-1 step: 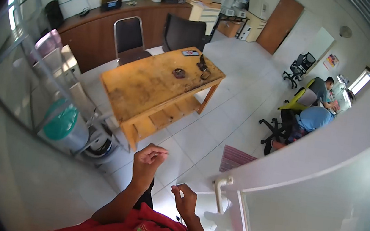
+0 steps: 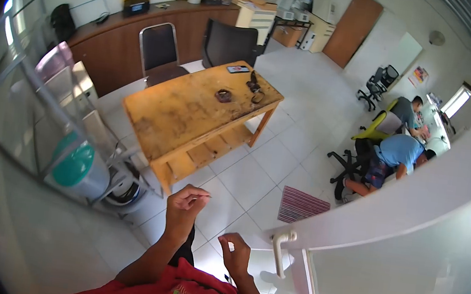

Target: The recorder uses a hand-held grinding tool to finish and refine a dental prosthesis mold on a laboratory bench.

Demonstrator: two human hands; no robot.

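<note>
Low in the view, my left hand [image 2: 185, 208] is raised in front of my red shirt, thumb and fingertips pinched together; anything between them is too small to name. My right hand [image 2: 234, 252] is a little lower and to its right, fingers curled inward, their contents hidden. Beside it is the white lever handle [image 2: 280, 249] of a frosted glass door [image 2: 398, 261], not visibly touched. Ahead stands a stained wooden table [image 2: 174, 122] bearing a phone [image 2: 237, 69], a small dark object [image 2: 223, 95] and another dark item with a loop [image 2: 254, 87].
Chairs [image 2: 157, 43] and a curved counter [image 2: 92, 41] stand behind the table. A metal frame [image 2: 78, 133] and teal-lidded bin [image 2: 69, 159] are at left. Two people [image 2: 394, 149] sit at a right-hand workbench. A striped mat [image 2: 302, 205] lies near the door.
The view has shifted slightly, so the room appears a little left of before. More of the seated person in blue shows. My hands hold nearly the same pose.
</note>
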